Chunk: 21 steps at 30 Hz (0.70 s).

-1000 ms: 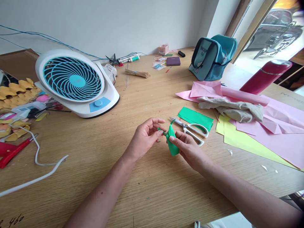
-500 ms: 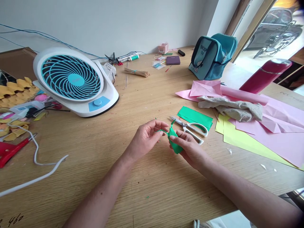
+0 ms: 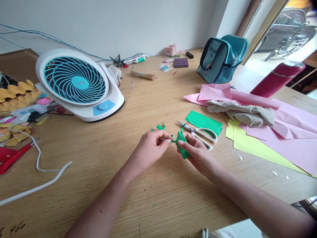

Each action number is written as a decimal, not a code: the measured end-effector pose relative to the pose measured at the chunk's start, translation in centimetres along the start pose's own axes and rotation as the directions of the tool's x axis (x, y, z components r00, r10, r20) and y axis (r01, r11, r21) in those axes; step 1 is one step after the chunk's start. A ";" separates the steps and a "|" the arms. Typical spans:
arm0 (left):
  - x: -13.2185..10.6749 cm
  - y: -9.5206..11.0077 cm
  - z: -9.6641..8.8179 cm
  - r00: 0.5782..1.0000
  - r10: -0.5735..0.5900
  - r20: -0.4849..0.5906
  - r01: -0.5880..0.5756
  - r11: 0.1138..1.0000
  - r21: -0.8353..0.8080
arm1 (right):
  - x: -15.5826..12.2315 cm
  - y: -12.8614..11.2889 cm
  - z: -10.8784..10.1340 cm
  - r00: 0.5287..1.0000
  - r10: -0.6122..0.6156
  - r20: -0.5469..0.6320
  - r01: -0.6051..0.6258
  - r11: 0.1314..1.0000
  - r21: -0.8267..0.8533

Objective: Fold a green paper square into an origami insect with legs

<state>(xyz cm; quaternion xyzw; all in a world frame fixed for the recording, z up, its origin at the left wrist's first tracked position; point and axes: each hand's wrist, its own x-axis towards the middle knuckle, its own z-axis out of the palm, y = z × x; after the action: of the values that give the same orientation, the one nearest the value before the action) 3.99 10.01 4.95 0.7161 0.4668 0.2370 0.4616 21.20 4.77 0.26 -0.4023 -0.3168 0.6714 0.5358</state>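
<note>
My right hand point(image 3: 198, 150) is closed round a folded piece of green paper point(image 3: 182, 152), thumb on its near face. A narrow curled strip stands up from the paper's top. With thumb and forefinger pressed together, my left hand point(image 3: 151, 145) pinches a thin green paper strip point(image 3: 173, 141) at the piece's left edge; whether the strip is still joined to it I cannot tell. Just beyond my left fingers lie curled green scraps point(image 3: 160, 127), partly hidden. White-handled scissors point(image 3: 195, 129) lie behind my right hand, against flat green paper sheets point(image 3: 204, 121).
A white and blue fan point(image 3: 80, 82) stands at the left, near a white cord point(image 3: 37, 195) and a red-handled tool point(image 3: 17, 157). To the right are pink paper point(image 3: 284, 145), yellow paper point(image 3: 247, 142), grey gloves point(image 3: 242, 110), a red flask point(image 3: 277, 79) and a teal bag point(image 3: 220, 61).
My left hand has shifted slightly left and down, drawing the pinched strip out sideways. The green scraps behind it now show more. My right hand still holds the folded paper.
</note>
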 end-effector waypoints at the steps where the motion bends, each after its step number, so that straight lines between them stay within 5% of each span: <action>1: 0.0 0.1 -0.1 0.996 -0.070 0.053 0.074 0.994 -0.075 | 0.0 0.1 0.0 1.000 -0.016 0.003 0.016 1.000 -0.015; 4: -0.1 0.6 -0.5 0.953 -0.219 0.210 0.276 0.914 -0.297 | -0.1 0.3 -0.1 0.998 -0.034 0.045 0.036 0.998 -0.042; 8: -0.2 1.2 -0.9 0.915 -0.285 0.285 0.384 0.832 -0.400 | -0.1 0.5 -0.2 0.994 -0.036 0.105 0.040 0.998 -0.041; 21: -0.7 1.2 -1.1 0.929 -0.227 0.292 0.341 0.831 -0.440 | -0.1 0.2 -0.2 0.998 -0.031 0.056 0.036 0.995 -0.096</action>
<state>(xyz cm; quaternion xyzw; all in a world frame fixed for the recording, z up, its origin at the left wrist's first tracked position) 3.36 9.75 6.58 0.5223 0.4383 0.1907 0.7062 21.29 4.66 0.02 -0.4040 -0.3702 0.6568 0.5180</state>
